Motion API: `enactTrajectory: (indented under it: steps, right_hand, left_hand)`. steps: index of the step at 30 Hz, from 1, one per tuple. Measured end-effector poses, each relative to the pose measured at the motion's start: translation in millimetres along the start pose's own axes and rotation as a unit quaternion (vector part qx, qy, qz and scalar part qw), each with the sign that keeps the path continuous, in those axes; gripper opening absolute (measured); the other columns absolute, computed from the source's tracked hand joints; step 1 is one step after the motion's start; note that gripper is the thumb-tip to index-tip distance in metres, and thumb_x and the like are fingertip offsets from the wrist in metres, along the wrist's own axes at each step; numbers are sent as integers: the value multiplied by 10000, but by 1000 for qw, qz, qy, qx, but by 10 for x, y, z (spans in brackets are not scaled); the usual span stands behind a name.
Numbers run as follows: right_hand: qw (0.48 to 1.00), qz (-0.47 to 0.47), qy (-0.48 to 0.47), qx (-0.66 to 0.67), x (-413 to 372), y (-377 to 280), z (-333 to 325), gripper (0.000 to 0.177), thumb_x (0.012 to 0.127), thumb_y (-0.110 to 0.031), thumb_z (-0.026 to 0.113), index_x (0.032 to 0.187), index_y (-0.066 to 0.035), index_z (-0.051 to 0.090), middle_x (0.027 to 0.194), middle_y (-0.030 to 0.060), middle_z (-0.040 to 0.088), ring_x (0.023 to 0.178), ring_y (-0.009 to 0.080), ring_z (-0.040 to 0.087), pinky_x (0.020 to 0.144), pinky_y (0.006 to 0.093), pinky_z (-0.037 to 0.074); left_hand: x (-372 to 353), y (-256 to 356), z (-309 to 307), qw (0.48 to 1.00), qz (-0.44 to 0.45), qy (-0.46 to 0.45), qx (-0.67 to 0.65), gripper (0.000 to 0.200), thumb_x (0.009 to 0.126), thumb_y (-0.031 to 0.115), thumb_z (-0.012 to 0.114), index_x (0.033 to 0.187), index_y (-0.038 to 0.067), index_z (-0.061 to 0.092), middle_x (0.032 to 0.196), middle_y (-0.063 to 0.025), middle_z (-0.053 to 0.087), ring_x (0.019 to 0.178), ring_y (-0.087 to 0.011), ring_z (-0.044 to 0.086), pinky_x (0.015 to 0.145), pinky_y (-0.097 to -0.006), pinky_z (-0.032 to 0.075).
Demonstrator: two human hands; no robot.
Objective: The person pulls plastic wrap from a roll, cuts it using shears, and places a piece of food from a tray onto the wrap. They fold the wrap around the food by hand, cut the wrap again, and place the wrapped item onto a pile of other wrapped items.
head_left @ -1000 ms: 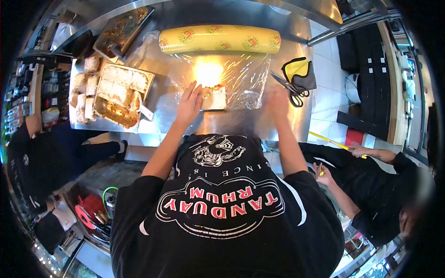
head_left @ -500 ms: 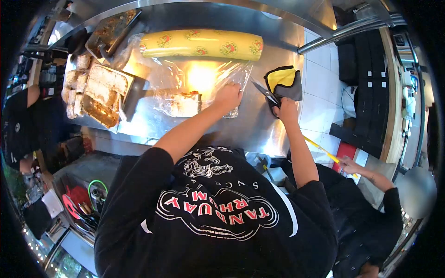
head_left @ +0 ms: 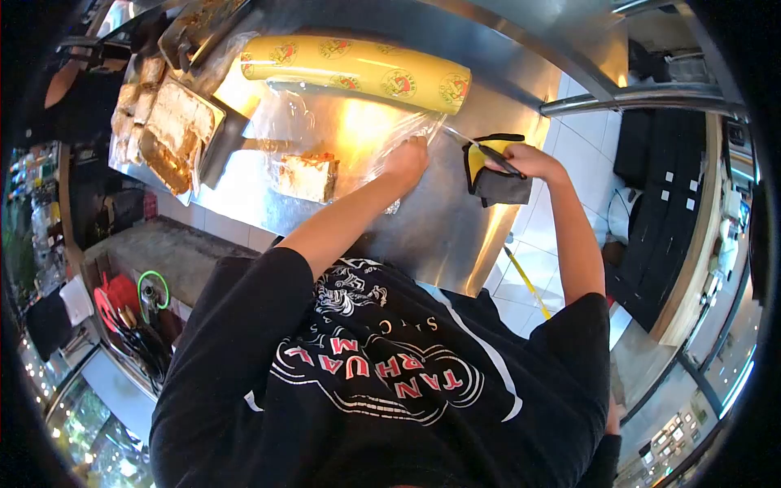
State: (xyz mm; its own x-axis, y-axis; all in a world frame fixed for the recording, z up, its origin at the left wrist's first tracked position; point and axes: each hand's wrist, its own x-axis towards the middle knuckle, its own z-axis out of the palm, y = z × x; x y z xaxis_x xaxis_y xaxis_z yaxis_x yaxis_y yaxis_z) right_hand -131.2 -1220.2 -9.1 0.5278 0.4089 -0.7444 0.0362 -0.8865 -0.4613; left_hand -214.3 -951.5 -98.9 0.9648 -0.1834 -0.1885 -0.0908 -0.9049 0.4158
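My left hand (head_left: 408, 165) is closed on the bunched edge of the clear plastic wrap (head_left: 399, 134), which stretches from a yellow printed wrap roll (head_left: 358, 71). My right hand (head_left: 530, 161) grips a pair of scissors (head_left: 498, 158), its blades pointing left at the wrap just below the roll's right end. Whether the blades are apart is too small to tell. On the wrap, left of my left hand, sits a layered, pale-sided food block (head_left: 307, 177) with a browned top. A yellow and grey cloth (head_left: 500, 191) lies under the scissors and right hand.
Several similar food pieces (head_left: 146, 106) and a tray with a partly cut slab (head_left: 175, 130) are at the steel table's (head_left: 443, 236) left end. A dark pan (head_left: 195, 37) stands behind them. A metal rail (head_left: 643, 99) runs at the far right. A yellow pole (head_left: 527, 278) shows beside the table.
My right hand has moved the scissors away from my body, to the wrap near the roll. My left hand still holds the wrap. The view has turned, and the person at right is mostly out of sight.
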Motion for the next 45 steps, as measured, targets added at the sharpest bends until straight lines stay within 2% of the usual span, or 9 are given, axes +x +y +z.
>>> enactTrajectory:
  steps: [2, 16, 22, 29, 30, 35, 38, 42, 45]
  right_hand:
    - [998, -62, 13, 23, 4, -306, -176, 675, 733, -717, 572, 547, -70, 522, 538, -13, 463, 516, 109, 443, 464, 286, 327]
    - [983, -74, -6, -166, 432, -572, -494, 820, 658, -828, 503, 498, -24, 508, 487, 72, 418, 493, 202, 460, 477, 378, 345]
    - [986, -72, -22, -146, 507, -703, -456, 782, 670, -788, 540, 670, -12, 633, 612, 116, 568, 616, 239, 575, 569, 368, 429]
    - [982, -85, -10, -170, 516, -1050, -372, 754, 743, -743, 510, 598, -5, 562, 555, 78, 490, 539, 198, 496, 520, 361, 391]
    - [984, -69, -37, -161, 503, -1194, -376, 688, 713, -688, 586, 866, -20, 650, 704, 135, 618, 671, 233, 600, 608, 357, 455]
    - [987, -125, -13, -103, 562, -1250, -325, 641, 764, -638, 585, 984, -37, 607, 773, 98, 624, 694, 204, 579, 630, 343, 448]
    - [987, -94, -113, -56, 541, -1393, -352, 528, 820, -549, 600, 913, -30, 606, 706, 42, 564, 665, 129, 514, 593, 298, 421]
    - [995, -36, -63, -71, 649, -1273, -222, 676, 761, -712, 548, 468, -112, 447, 442, -9, 446, 402, 97, 466, 405, 244, 347]
    - [997, -13, -54, -53, 614, -1561, -148, 649, 762, -677, 581, 490, -103, 446, 447, -3, 446, 400, 105, 481, 400, 241, 356]
  left_hand:
    - [-77, -3, -129, 993, 111, 32, 26, 170, 839, 144, 542, 894, -10, 493, 865, -199, 589, 816, -339, 611, 711, -398, 526]
    - [-55, -52, -18, 990, 81, 57, -97, 209, 812, 158, 576, 937, 10, 499, 907, -177, 571, 898, -339, 579, 764, -412, 503]
    - [-78, -74, -26, 990, 81, 51, -99, 223, 808, 174, 587, 942, 18, 501, 919, -169, 567, 914, -326, 577, 767, -414, 498]
    - [-97, -104, -42, 987, 90, 75, -108, 218, 796, 153, 577, 959, 24, 509, 923, -164, 567, 899, -330, 583, 739, -422, 504]
    - [-92, -104, -39, 987, 85, 81, -110, 218, 796, 153, 577, 959, 24, 509, 923, -164, 567, 899, -330, 583, 739, -422, 504]
    - [-80, -71, -66, 991, 48, 24, -120, 232, 793, 173, 549, 984, 44, 534, 945, -148, 576, 904, -328, 590, 722, -428, 513]
    - [-122, -53, -15, 991, 61, 59, -101, 221, 791, 169, 530, 969, 39, 546, 947, -138, 583, 898, -317, 599, 726, -414, 517]
    - [-85, -68, -29, 993, 54, 11, -104, 227, 814, 123, 501, 1004, 22, 569, 989, -142, 584, 964, -305, 589, 734, -419, 534]
    - [-99, -73, -86, 991, 67, 21, -112, 242, 785, 124, 519, 1001, 31, 572, 980, -140, 587, 959, -292, 591, 734, -416, 526]
